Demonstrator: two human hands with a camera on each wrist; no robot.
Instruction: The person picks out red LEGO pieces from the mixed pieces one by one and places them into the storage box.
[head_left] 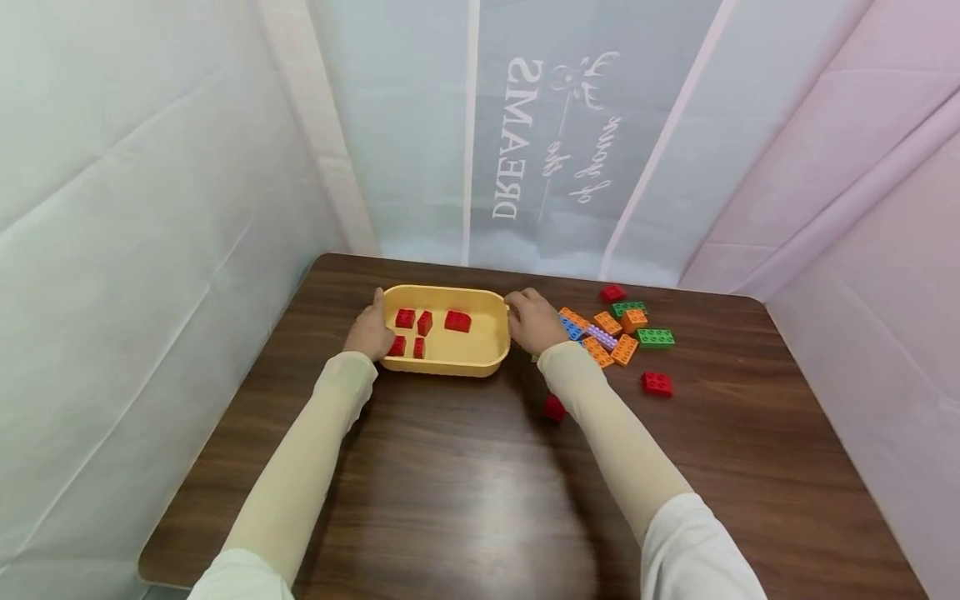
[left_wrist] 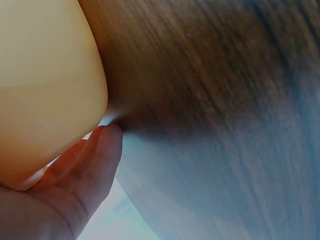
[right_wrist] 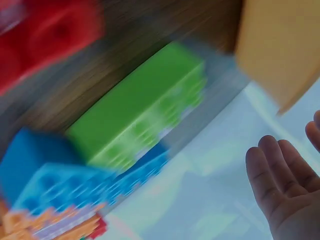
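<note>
A yellow plastic tray [head_left: 446, 367] holds several red toy bricks [head_left: 457, 321], most of them toward its left side. My left hand [head_left: 369, 333] grips the tray's left end, thumb up at the rim. In the left wrist view, the fingers [left_wrist: 102, 155] lie curled along the tray's outer wall [left_wrist: 55, 100]. My right hand [head_left: 534, 321] is at the tray's right end, fingertips close to the rim. The right wrist view shows those fingers [right_wrist: 267, 170] extended and apart from the tray wall [right_wrist: 275, 55], holding nothing.
Right of my right hand lies a loose pile of orange, blue, green and purple bricks [head_left: 600, 335]. Red bricks lie around it, one [head_left: 657, 384] to the right and one [head_left: 554, 407] beside my right forearm. Curtains hang behind the dark wooden table [head_left: 442, 483].
</note>
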